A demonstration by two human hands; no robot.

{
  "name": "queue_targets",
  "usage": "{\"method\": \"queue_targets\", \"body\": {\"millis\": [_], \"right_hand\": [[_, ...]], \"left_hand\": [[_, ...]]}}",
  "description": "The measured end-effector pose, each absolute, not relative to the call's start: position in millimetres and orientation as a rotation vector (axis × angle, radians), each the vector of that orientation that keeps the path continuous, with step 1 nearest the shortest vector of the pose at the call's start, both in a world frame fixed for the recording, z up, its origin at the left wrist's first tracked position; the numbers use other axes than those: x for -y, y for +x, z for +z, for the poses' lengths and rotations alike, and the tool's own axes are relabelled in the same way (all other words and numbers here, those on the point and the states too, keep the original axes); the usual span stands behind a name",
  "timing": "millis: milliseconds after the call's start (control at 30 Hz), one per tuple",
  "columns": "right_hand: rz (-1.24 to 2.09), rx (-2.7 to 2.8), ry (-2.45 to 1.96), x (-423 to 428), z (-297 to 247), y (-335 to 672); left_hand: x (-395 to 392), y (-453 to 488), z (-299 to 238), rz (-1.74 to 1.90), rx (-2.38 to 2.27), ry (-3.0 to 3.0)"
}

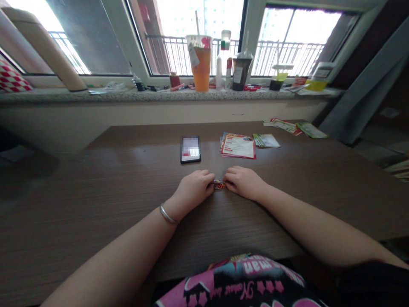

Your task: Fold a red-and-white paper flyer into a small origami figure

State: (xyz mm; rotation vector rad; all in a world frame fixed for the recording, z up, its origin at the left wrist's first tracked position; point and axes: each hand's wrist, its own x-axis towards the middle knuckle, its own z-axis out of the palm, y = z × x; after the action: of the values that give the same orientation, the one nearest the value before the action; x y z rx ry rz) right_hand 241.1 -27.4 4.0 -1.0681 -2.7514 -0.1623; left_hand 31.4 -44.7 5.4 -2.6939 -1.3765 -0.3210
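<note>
Between my two hands lies a small, narrow piece of colourful printed paper [219, 184], apparently folded, low over the brown table [128, 187]. My left hand [197, 186], with a silver bangle at the wrist, is closed on its left end. The right end is pinched by the fingers of my right hand [244, 182]. Fingertips cover both ends, so only the middle of the paper shows. Just beyond my left hand is a phone [191, 149] with a lit screen. Past my right hand sits a stack of printed cards [238, 146].
Smaller green-white cards [266, 140] lie beside the stack, and more leaflets [287, 126] are at the far right edge. On the granite windowsill [111, 97] stand an orange drink cup [202, 68], a dark drink cup [241, 72], bottles and small items.
</note>
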Motion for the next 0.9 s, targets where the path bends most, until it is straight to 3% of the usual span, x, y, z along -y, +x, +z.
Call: {"method": "queue_targets", "body": {"millis": [300,900], "right_hand": [[-0.050,2.679,-1.106,25.2,2.2,244.2],[-0.352,2.758,-1.146,28.0,8.1,243.1]], "left_hand": [[44.1,31.5,5.9,-0.319,1.409,-2.687],[40.7,27.7,4.4,-0.360,1.439,-2.726]]}}
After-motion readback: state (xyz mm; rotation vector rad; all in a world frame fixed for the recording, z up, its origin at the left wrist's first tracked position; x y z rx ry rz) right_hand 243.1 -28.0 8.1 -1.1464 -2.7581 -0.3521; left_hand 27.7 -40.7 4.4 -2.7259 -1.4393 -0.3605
